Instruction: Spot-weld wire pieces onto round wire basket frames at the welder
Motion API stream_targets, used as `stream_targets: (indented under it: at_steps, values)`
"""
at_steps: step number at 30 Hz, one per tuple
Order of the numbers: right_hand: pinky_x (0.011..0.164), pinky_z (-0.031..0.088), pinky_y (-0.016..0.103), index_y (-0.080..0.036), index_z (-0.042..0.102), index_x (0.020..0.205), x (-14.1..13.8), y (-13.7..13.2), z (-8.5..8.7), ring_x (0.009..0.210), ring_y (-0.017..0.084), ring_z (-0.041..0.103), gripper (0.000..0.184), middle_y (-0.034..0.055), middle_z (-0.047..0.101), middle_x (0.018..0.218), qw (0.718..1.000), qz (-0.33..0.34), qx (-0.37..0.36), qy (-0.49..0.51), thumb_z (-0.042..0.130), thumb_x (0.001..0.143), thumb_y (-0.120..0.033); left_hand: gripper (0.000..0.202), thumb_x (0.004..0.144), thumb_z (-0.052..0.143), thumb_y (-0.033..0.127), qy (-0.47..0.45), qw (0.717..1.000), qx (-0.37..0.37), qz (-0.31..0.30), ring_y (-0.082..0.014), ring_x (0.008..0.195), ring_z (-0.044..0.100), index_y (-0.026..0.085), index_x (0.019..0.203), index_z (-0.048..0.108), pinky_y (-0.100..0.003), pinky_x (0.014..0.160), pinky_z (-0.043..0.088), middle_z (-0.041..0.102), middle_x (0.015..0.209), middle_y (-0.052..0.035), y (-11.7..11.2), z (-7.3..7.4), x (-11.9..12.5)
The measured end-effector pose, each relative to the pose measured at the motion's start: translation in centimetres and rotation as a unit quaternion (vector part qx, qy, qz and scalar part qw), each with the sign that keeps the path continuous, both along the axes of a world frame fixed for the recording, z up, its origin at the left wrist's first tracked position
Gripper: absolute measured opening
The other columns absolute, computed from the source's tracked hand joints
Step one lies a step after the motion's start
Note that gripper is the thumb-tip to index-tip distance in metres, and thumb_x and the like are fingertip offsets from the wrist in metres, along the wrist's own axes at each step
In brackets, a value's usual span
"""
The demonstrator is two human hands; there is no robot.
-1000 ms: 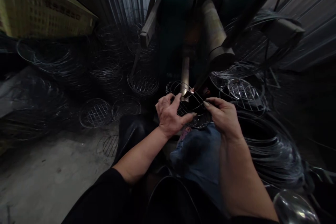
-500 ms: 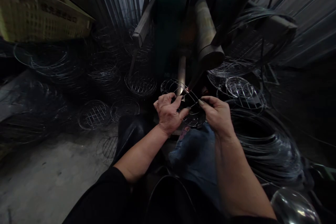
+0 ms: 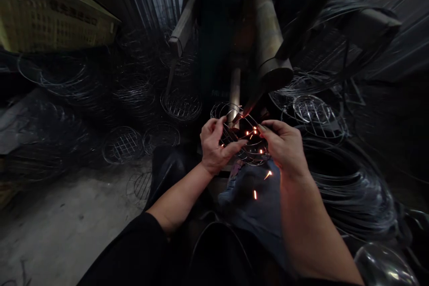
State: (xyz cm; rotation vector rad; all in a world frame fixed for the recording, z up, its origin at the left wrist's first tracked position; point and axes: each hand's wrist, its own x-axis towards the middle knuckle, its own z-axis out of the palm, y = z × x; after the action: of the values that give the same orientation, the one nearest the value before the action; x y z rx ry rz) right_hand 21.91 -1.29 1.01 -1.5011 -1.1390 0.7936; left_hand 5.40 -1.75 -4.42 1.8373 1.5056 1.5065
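A round wire rack (image 3: 252, 159) is held at a spot welder, its rim between the lower copper-coloured electrode (image 3: 235, 87) and the dark upper tip (image 3: 248, 106). My left hand (image 3: 214, 146) grips the rack's left side, thumb reaching along the near wires and fingers curled at the far rim. On the right, my right hand (image 3: 286, 145) pinches the rim between thumb and forefinger. Orange sparks (image 3: 255, 194) fly from the contact and drop towards my lap. The wires behind my fingers are partly hidden.
Finished-looking round wire racks (image 3: 122, 144) lie on the left floor. Coils of wire (image 3: 355, 192) are piled at right, near another round rack (image 3: 313, 114). A thick cylinder arm (image 3: 270, 31) hangs above my hands. A yellow crate (image 3: 60, 18) stands upper left.
Sparks now spray from the electrode contact, where there were none before. My left thumb and forefinger have spread wider apart. The view has shifted slightly.
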Motion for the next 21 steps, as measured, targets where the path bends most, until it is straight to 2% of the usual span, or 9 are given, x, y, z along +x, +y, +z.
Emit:
stream_targets:
  at_steps: [2, 5, 6, 8, 11, 15, 19, 21]
  values:
    - [0.047, 0.039, 0.025, -0.017, 0.070, 0.076, 0.3, -0.1, 0.2, 0.052, 0.013, 0.050, 0.025, 0.0005, 0.061, 0.061, 1.000, 0.022, -0.020, -0.001, 0.072, 0.065, -0.040, 0.068, 0.075, 0.066, 0.054, -0.068, 0.997, -0.037, 0.003, -0.0244, 0.115, 0.049, 0.016, 0.130, 0.053, -0.037, 0.099, 0.039, 0.048, 0.125, -0.0135, -0.1, -2.3, -0.5]
    - [0.050, 0.042, 0.026, -0.017, 0.071, 0.081, 0.9, -0.2, 0.1, 0.056, 0.015, 0.055, 0.030, 0.0019, 0.064, 0.065, 0.998, 0.052, -0.031, -0.010, 0.073, 0.065, -0.041, 0.084, 0.059, 0.080, 0.051, -0.051, 0.992, -0.096, -0.068, -0.0286, 0.123, 0.045, 0.019, 0.132, 0.052, -0.042, 0.105, 0.035, 0.048, 0.130, -0.0137, 0.4, -5.3, -0.5]
    - [0.051, 0.044, 0.027, -0.016, 0.071, 0.081, 1.0, -0.2, 0.0, 0.058, 0.015, 0.056, 0.031, 0.0022, 0.065, 0.066, 0.998, 0.056, -0.032, -0.007, 0.073, 0.064, -0.041, 0.090, 0.054, 0.083, 0.049, -0.050, 0.989, -0.105, -0.092, -0.0295, 0.125, 0.044, 0.019, 0.133, 0.051, -0.044, 0.107, 0.034, 0.049, 0.132, -0.0137, 0.7, -5.9, -0.3]
    - [0.052, 0.044, 0.028, -0.016, 0.071, 0.080, 1.1, -0.3, -0.2, 0.058, 0.015, 0.056, 0.032, 0.0020, 0.065, 0.065, 0.998, 0.045, -0.036, 0.008, 0.075, 0.061, -0.041, 0.088, 0.054, 0.085, 0.043, -0.083, 0.983, -0.120, -0.113, -0.0284, 0.122, 0.048, 0.018, 0.131, 0.053, -0.043, 0.107, 0.035, 0.053, 0.128, -0.0137, 1.4, -6.5, 0.1]
    - [0.051, 0.043, 0.027, -0.017, 0.070, 0.075, 0.9, -0.5, -0.4, 0.055, 0.014, 0.054, 0.032, 0.0006, 0.063, 0.063, 0.998, 0.006, -0.033, 0.049, 0.079, 0.055, -0.040, 0.068, 0.058, 0.083, 0.039, -0.134, 0.977, -0.133, -0.102, -0.0240, 0.109, 0.055, 0.015, 0.119, 0.063, -0.039, 0.102, 0.040, 0.058, 0.114, -0.0118, 1.8, -5.8, 0.2]
    - [0.047, 0.043, 0.026, -0.019, 0.067, 0.071, 0.7, -0.5, -0.8, 0.050, 0.012, 0.052, 0.034, -0.0013, 0.061, 0.058, 0.992, -0.029, -0.010, 0.122, 0.081, 0.050, -0.042, 0.049, 0.059, 0.083, 0.034, -0.111, 0.983, -0.129, -0.065, -0.0206, 0.107, 0.052, 0.020, 0.104, 0.072, -0.036, 0.100, 0.041, 0.048, 0.108, -0.0068, 0.9, -3.8, -1.1]
    - [0.042, 0.043, 0.026, -0.019, 0.064, 0.068, 0.4, -0.2, -1.5, 0.046, 0.013, 0.053, 0.036, -0.0012, 0.059, 0.054, 0.990, -0.026, -0.010, 0.140, 0.080, 0.051, -0.046, 0.051, 0.064, 0.080, 0.036, -0.089, 0.986, -0.134, -0.049, -0.0164, 0.098, 0.055, 0.024, 0.112, 0.069, -0.032, 0.092, 0.047, 0.042, 0.115, -0.0060, -0.3, -1.4, -2.6]
    - [0.040, 0.040, 0.025, -0.019, 0.062, 0.068, 0.2, -0.1, -1.8, 0.043, 0.013, 0.052, 0.035, -0.0014, 0.058, 0.053, 0.988, -0.021, -0.022, 0.152, 0.079, 0.052, -0.045, 0.052, 0.065, 0.078, 0.037, -0.051, 0.989, -0.133, -0.048, -0.0174, 0.099, 0.054, 0.025, 0.115, 0.068, -0.032, 0.091, 0.048, 0.042, 0.118, -0.0064, -0.6, -0.2, -3.1]
